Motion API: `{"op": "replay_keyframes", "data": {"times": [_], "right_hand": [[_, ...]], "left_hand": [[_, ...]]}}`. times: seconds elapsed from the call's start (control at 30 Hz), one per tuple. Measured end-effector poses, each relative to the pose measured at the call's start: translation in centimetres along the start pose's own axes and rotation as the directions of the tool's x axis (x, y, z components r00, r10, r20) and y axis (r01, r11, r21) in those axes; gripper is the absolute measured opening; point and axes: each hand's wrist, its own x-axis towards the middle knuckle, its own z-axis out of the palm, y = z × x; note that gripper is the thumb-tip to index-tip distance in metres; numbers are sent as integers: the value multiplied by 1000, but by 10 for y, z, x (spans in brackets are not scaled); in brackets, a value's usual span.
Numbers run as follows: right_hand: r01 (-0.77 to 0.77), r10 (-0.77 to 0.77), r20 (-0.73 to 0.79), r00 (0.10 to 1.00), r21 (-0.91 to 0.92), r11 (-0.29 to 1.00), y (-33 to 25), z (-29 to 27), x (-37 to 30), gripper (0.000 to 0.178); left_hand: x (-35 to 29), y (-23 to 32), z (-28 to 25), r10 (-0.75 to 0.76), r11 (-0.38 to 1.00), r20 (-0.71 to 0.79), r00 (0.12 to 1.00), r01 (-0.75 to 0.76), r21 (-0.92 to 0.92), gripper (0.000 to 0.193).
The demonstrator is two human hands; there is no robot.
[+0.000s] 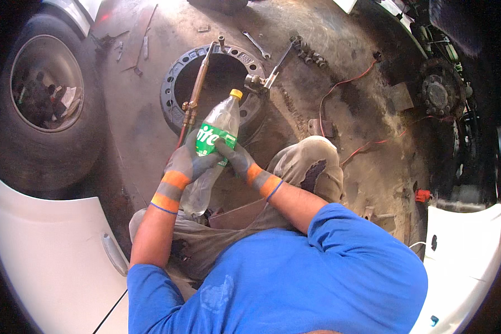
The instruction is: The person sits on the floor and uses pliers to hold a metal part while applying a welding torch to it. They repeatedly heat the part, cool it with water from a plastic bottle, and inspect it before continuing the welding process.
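Grip: grey-and-orange-gloved left hand (pixel 187 160) and matching right hand (pixel 237 158), both closed around a clear plastic bottle (pixel 213 132) | Place: between bent knees (pixel 324 151), neck pointing forward | Progress: bottle in hand, yellow plastic cap (pixel 236 93) still on; any uncapping remains, I judge | Writing: white letters, green label (pixel 210 139)

I am seeing bright light washing the far floor (pixel 300 18) and glaring off the right-hand white panel (pixel 467 261). Shadow is darkening the wheel hub (pixel 440 93); fisheye distortion is curving edges near the black corners.
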Motion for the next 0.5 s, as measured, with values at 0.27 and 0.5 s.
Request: {"op": "replay_keyframes", "data": {"times": [0.27,0.5], "right_hand": [[-100,121,-153,981,139,985,64,-30,12,70],[-91,113,-187,976,119,989,42,-32,7,80]], "left_hand": [[29,3,15,-49,976,90,995,29,217,88],[40,20,14,-39,968,141,989,2,251,89]]}}
